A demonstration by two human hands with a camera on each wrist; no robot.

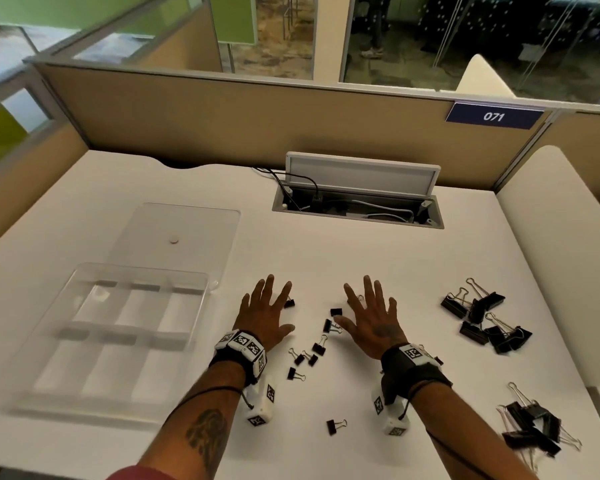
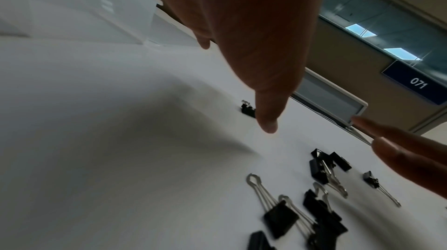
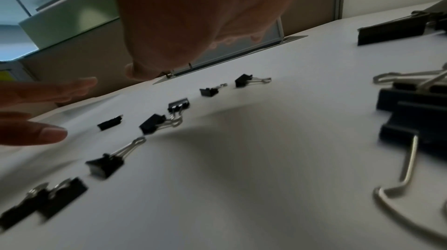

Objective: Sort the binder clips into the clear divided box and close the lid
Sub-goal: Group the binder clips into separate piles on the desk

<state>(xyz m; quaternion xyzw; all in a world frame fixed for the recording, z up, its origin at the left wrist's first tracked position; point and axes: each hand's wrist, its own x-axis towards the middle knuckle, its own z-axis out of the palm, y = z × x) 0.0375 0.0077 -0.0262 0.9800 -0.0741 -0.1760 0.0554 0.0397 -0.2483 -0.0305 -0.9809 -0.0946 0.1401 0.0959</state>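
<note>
The clear divided box (image 1: 118, 337) lies open on the white desk at the left, its compartments empty, with its clear lid (image 1: 177, 233) flat behind it. Several small black binder clips (image 1: 317, 348) are scattered between my hands. My left hand (image 1: 265, 311) hovers palm down with fingers spread, right of the box, holding nothing. My right hand (image 1: 371, 315) is likewise spread flat over the small clips. Larger clips lie in a pile (image 1: 484, 318) at the right and another pile (image 1: 534, 427) at the near right. In the left wrist view, small clips (image 2: 321, 170) lie under the fingers.
A recessed cable hatch (image 1: 357, 199) with its flap raised sits at the back centre of the desk. A tan partition (image 1: 257, 116) with a "071" sign (image 1: 494, 116) closes the far side. A white chair back (image 1: 561, 258) stands at the right.
</note>
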